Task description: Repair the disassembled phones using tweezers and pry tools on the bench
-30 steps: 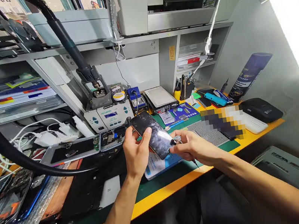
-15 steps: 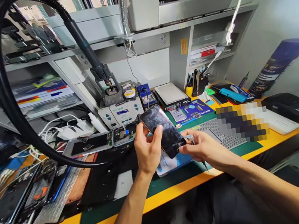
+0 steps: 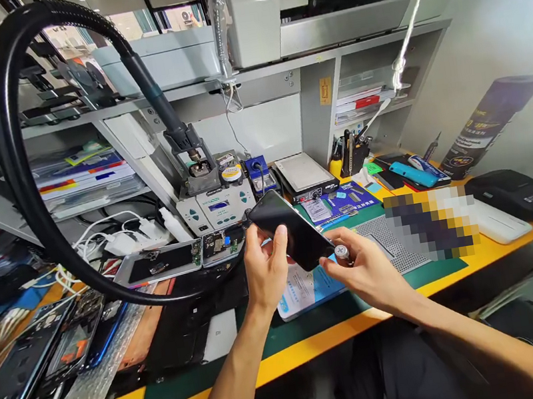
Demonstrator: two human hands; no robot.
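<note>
My left hand (image 3: 265, 270) grips a black phone (image 3: 290, 228) by its left edge, thumb on the glass, and holds it tilted above the bench. My right hand (image 3: 364, 272) is closed round a small screwdriver (image 3: 342, 253) with a silver cap, and its fingers touch the phone's lower right corner. Under both hands lies a blue and white card (image 3: 305, 288) on the green mat (image 3: 325, 311).
An opened phone with its board bare (image 3: 174, 258) lies behind my left hand. A rework station (image 3: 216, 201) with a thick black hose (image 3: 22, 191) stands at the back. Phone parts (image 3: 42, 349) pile up left. A perforated mat (image 3: 389, 241) and a black device (image 3: 519, 200) sit right.
The phone has tipped so its glass now looks plain black instead of smudged. My right hand has turned, bringing the screwdriver's silver cap up beside the phone's corner.
</note>
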